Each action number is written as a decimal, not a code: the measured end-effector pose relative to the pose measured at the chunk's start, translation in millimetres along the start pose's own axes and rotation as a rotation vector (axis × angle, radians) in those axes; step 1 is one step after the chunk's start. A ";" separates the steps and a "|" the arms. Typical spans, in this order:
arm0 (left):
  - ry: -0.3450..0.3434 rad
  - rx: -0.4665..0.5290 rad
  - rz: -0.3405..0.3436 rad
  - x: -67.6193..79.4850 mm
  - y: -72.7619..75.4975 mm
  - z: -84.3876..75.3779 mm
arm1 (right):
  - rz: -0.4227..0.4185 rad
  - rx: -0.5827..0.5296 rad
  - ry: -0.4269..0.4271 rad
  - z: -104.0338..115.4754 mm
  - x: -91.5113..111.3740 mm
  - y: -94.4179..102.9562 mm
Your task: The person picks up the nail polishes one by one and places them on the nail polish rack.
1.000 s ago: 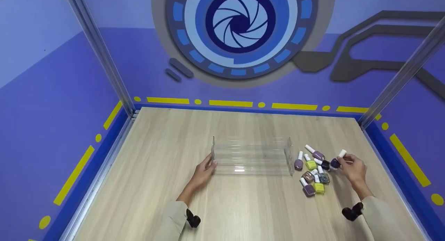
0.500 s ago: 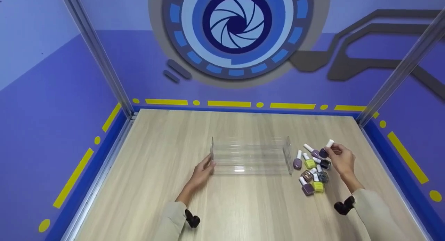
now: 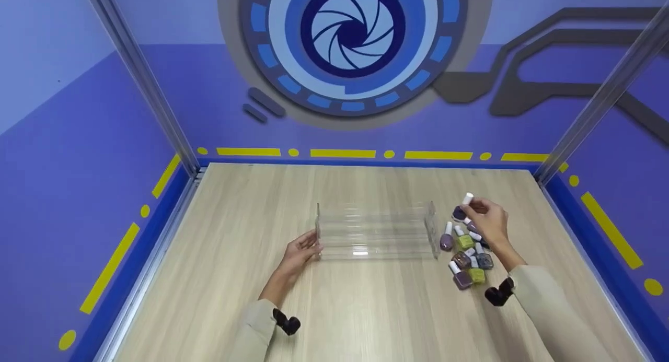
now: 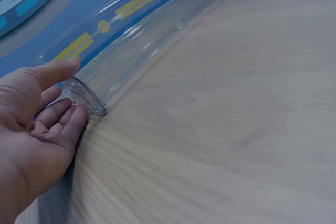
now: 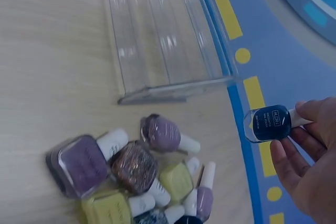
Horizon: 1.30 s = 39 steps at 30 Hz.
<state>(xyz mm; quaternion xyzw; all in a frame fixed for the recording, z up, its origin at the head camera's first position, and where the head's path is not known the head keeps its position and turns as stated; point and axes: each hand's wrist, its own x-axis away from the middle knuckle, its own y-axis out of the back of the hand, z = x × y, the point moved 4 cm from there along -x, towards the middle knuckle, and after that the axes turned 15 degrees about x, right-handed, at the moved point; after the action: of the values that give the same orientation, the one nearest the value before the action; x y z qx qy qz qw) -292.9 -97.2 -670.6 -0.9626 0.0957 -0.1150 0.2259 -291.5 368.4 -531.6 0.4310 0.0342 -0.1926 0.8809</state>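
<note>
A clear plastic tiered rack [image 3: 373, 231] stands on the wooden table. My left hand [image 3: 299, 255] holds its left end, with the thumb [image 4: 60, 71] at the panel's upper edge and the curled fingers lower down beside it. My right hand [image 3: 488, 218] pinches a dark nail polish bottle [image 5: 270, 123] by its white cap, raised off the table beyond the rack's right end. Below that hand lies a loose group of nail polish bottles: purple [image 5: 84, 165], yellow [image 3: 465, 241], glittery brown [image 5: 135, 166] and glittery grey [image 3: 484, 261]. Part of the group is hidden behind the right hand.
Printed blue-purple panels [image 3: 167, 95] wall the table [image 3: 251, 205] at the back and both sides. Metal posts [image 3: 141, 74] rise at the back corners. A black wrist camera [image 3: 500, 292] sits on each sleeve.
My right hand has carried the dark nail polish bottle leftward and away from me, over the group toward the rack's right end. The left hand stays at the rack, which has not visibly moved.
</note>
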 end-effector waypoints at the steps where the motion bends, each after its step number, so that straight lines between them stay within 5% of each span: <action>1: 0.012 0.006 -0.006 0.1 -0.1 0.9 | 0.007 -0.004 0.003 2.9 -0.2 -2.2; 12: 0.022 -0.007 -0.053 0.3 4.6 0.1 | 0.037 -0.084 0.026 44.2 -4.6 -38.5; 39: 0.011 -0.009 0.009 -1.5 2.0 2.4 | 0.161 -0.169 0.151 124.5 -7.5 -98.1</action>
<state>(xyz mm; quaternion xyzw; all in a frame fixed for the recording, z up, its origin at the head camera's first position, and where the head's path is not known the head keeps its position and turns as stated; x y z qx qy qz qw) -293.9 -97.6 -673.8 -0.9625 0.1015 -0.1187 0.2217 -347.8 220.1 -525.2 0.3699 0.0820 -0.0846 0.9216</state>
